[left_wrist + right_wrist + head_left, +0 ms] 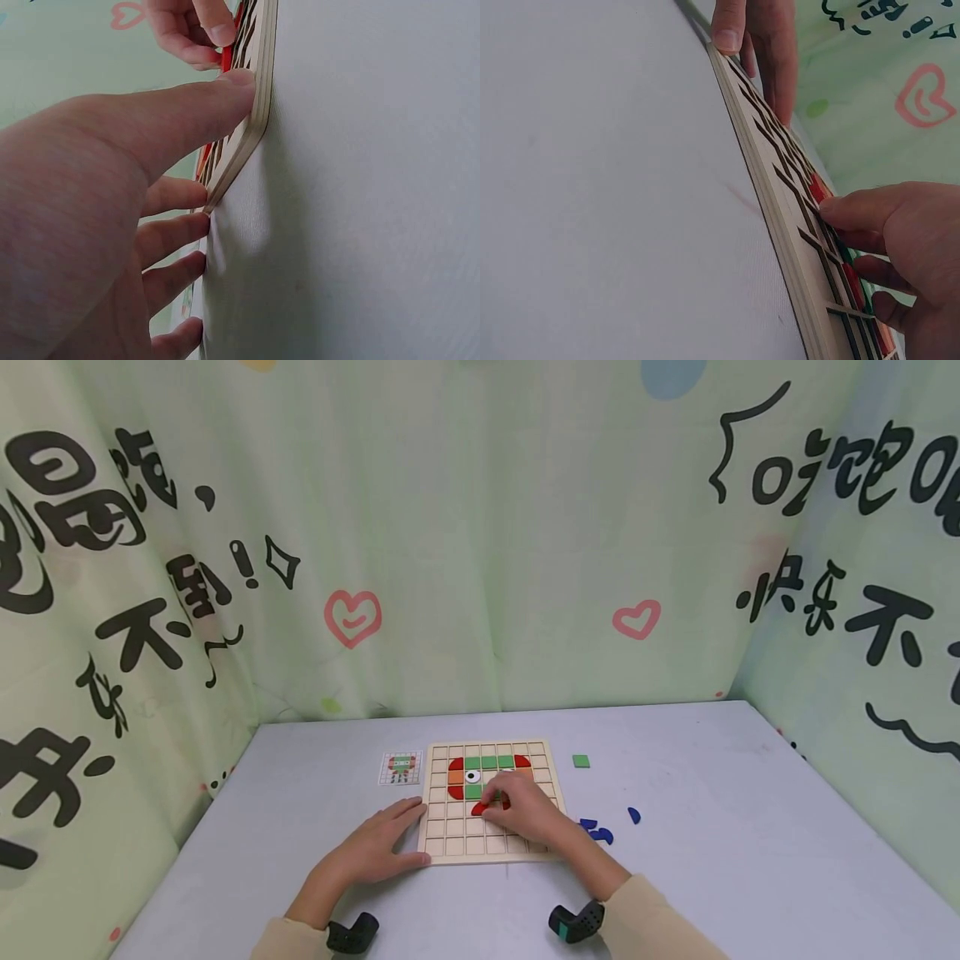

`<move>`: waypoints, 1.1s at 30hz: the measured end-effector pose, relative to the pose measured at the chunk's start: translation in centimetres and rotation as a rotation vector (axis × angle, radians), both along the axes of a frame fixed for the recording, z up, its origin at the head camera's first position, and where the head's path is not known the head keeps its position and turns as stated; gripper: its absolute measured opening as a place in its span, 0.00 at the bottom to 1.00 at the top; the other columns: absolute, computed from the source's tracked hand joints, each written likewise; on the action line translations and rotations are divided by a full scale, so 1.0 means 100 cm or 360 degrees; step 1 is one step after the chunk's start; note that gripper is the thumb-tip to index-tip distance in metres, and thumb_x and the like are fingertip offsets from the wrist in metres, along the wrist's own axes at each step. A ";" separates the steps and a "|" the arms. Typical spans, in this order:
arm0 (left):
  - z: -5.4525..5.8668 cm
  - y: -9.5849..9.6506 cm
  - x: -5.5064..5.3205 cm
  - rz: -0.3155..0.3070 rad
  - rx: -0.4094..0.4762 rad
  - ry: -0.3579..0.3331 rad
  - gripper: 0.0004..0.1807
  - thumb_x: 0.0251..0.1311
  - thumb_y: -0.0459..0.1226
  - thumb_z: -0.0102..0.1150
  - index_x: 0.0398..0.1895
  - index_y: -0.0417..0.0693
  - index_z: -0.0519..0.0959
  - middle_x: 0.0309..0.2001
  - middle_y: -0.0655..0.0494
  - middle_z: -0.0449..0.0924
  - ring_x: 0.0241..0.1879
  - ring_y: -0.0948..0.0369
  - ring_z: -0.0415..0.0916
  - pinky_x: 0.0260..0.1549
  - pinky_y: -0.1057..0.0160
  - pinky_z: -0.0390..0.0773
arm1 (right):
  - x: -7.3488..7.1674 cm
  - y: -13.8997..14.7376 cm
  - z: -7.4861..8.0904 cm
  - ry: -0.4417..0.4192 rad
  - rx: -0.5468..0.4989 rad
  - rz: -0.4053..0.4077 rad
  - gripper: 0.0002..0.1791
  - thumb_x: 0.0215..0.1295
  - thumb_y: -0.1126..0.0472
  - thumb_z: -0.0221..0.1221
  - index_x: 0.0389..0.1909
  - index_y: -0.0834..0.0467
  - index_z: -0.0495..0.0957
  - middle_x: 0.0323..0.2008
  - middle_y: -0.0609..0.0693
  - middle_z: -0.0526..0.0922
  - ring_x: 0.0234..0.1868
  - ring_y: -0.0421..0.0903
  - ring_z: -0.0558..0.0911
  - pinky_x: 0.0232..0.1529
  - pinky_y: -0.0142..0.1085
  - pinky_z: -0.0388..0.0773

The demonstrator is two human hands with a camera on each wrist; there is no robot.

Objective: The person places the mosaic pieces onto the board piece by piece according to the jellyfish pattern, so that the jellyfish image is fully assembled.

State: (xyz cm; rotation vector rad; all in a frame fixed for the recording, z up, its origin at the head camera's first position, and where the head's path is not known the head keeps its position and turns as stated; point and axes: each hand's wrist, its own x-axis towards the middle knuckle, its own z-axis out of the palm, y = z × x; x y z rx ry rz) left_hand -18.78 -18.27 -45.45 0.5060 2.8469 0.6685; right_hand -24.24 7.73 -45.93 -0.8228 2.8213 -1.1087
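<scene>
A wooden grid board [445, 847] lies on the table, its upper cells filled with red, green and orange pieces and a round eye piece [472, 776]. My left hand [378, 845] rests at the board's left side, thumb [236, 82] on the near corner and fingers spread along the edge. Over the board's middle, my right hand [525, 810] pinches a red piece [477, 809] between thumb and fingers, low over a cell below the filled rows. The same red piece [226, 58] shows in the left wrist view. My right hand hides part of the pattern.
A small pattern card [401, 768] lies left of the board. To the right are a green square [581, 761] and several blue pieces [602, 835], one of them a separate blue piece [634, 815]. A printed curtain [487, 568] hangs behind the table.
</scene>
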 end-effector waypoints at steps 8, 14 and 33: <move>0.000 0.000 0.000 -0.0002 0.0000 0.0001 0.43 0.54 0.55 0.65 0.71 0.48 0.64 0.73 0.51 0.60 0.72 0.48 0.57 0.68 0.41 0.62 | -0.001 -0.005 -0.001 0.0056 0.0006 0.0010 0.03 0.58 0.62 0.67 0.32 0.52 0.84 0.33 0.42 0.81 0.30 0.41 0.71 0.30 0.28 0.69; 0.000 0.000 0.000 -0.0009 0.0004 -0.0001 0.43 0.54 0.55 0.65 0.71 0.48 0.64 0.73 0.50 0.59 0.72 0.48 0.57 0.68 0.41 0.62 | -0.002 -0.007 -0.002 0.0084 0.0012 0.0018 0.03 0.57 0.63 0.67 0.31 0.51 0.86 0.37 0.43 0.84 0.42 0.42 0.76 0.45 0.37 0.75; -0.003 -0.001 -0.001 -0.0007 -0.0002 0.0028 0.43 0.54 0.55 0.65 0.71 0.48 0.64 0.73 0.50 0.60 0.72 0.48 0.58 0.68 0.42 0.62 | -0.006 0.023 -0.002 -0.0004 -0.0041 -0.0206 0.04 0.56 0.63 0.68 0.31 0.50 0.84 0.30 0.42 0.79 0.32 0.40 0.71 0.33 0.29 0.71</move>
